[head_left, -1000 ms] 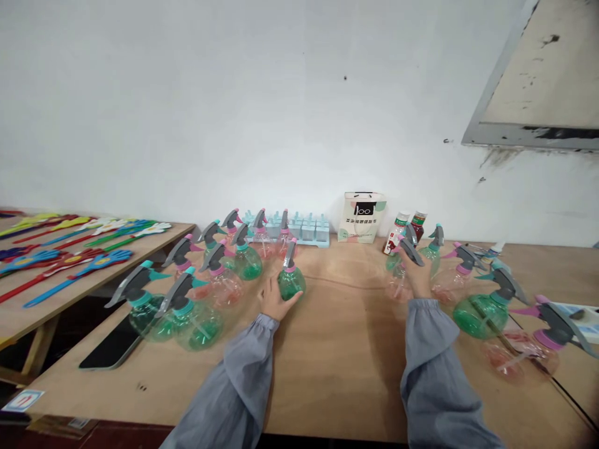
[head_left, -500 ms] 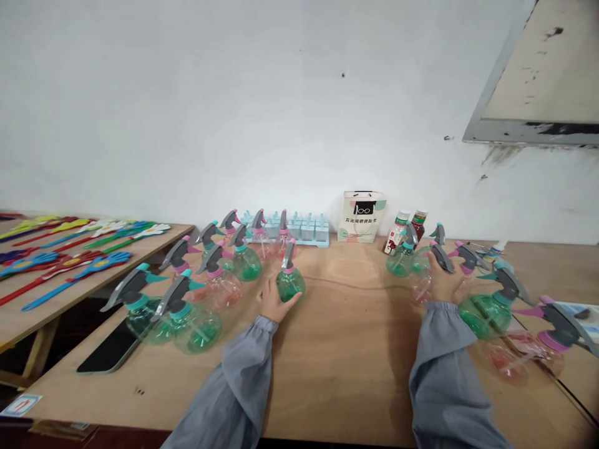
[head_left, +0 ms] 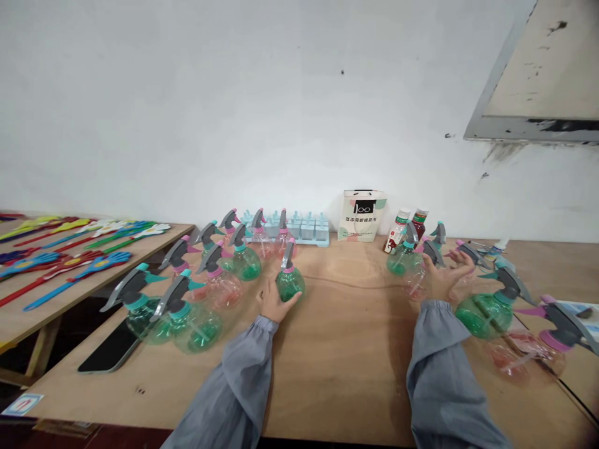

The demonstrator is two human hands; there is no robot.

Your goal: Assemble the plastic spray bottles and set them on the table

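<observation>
My left hand (head_left: pixel 277 302) is wrapped round a green spray bottle with a pink collar (head_left: pixel 290 284), which stands upright on the wooden table (head_left: pixel 337 349). Over on the right, my right hand (head_left: pixel 444 274) is among several spray bottles, its fingers apart and nothing held between them. Just left of it stands a pink bottle (head_left: pixel 413 284); a green bottle with a teal collar (head_left: pixel 486 315) is to its right, with a pink one (head_left: pixel 528 352) nearer the front. Several pink and green bottles, one of them green (head_left: pixel 199 327), are grouped left of my left hand.
Light-blue moulds (head_left: pixel 306 231), a printed paper bag (head_left: pixel 362 218) and two labelled bottles (head_left: pixel 397 232) stand along the wall. A black phone (head_left: pixel 110 349) lies at the front left. Colourful hand-shaped items (head_left: pixel 100 263) cover another table at the left.
My right hand has opened, its fingers now spread above the bottles. The bottle beside it has shifted slightly to the left. My left hand has stayed on its bottle.
</observation>
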